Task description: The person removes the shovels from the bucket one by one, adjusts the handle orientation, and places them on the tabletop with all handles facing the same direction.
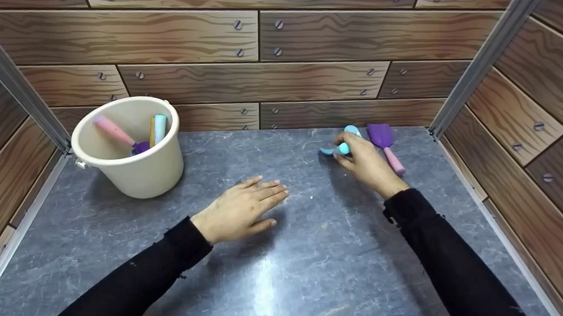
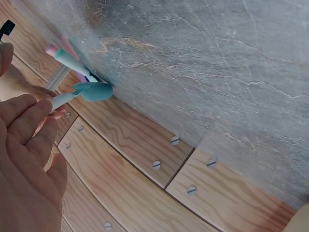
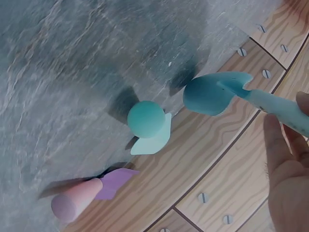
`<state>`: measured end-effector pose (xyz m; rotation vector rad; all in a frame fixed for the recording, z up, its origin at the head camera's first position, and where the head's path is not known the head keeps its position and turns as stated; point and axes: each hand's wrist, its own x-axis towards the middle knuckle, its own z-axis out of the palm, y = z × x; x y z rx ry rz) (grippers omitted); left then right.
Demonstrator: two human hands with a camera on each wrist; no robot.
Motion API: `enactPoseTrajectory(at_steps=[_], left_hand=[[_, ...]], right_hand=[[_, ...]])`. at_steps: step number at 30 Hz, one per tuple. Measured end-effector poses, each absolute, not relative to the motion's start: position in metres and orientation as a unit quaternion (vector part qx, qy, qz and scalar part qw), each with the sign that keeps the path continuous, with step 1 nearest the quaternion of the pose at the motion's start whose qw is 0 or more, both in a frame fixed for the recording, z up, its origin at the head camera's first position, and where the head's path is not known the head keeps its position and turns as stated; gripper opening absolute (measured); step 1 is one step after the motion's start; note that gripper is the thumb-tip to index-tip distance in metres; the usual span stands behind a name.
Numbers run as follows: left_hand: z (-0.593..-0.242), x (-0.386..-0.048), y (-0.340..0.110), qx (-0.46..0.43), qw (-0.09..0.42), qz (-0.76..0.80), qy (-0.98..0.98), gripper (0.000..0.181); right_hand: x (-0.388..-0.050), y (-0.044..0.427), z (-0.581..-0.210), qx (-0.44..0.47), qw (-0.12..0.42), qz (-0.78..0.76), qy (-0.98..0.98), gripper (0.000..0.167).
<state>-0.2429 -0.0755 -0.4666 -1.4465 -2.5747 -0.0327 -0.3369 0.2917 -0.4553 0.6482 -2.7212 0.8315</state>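
Note:
My right hand grips the pale blue handle of a teal-bladed scoop, raised near the back wall. Beside it, a second teal tool points the round end of its handle toward the right wrist camera. A purple-bladed tool with a pink handle lies on the floor just right of my right hand. Palm down and fingers extended, my left hand is held over the middle of the grey surface and holds nothing; in the left wrist view its fingers overlap the scoop's handle.
A cream bucket stands at the back left, with a pink-handled purple tool, a light blue handle and a yellow piece inside. Wood-patterned panels and metal corner posts enclose the grey marbled surface.

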Motion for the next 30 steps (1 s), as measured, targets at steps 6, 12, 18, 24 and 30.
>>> enactPoseTrajectory(at_steps=[6, 12, 18, 24, 30], left_hand=[[-0.468, -0.243, -0.075, -0.489, 0.086, -0.019, -0.868, 0.069], [-0.468, -0.243, -0.074, -0.491, 0.068, -0.044, -0.867, 0.070], [-0.468, -0.243, -0.073, -0.494, 0.050, -0.063, -0.866, 0.070], [-0.472, -0.243, -0.072, -0.496, 0.050, -0.074, -0.864, 0.071], [-0.479, -0.242, -0.068, -0.485, 0.056, -0.092, -0.868, 0.070]], right_hand=[[-0.332, 0.294, -0.455, 0.237, 0.084, 0.258, -0.933, 0.031], [-0.329, 0.295, -0.459, 0.256, 0.070, 0.238, -0.934, 0.035], [-0.328, 0.294, -0.464, 0.266, 0.039, 0.210, -0.940, 0.045], [-0.326, 0.294, -0.467, 0.283, 0.007, 0.171, -0.944, 0.047], [-0.323, 0.293, -0.470, 0.305, -0.030, 0.149, -0.940, 0.057]])
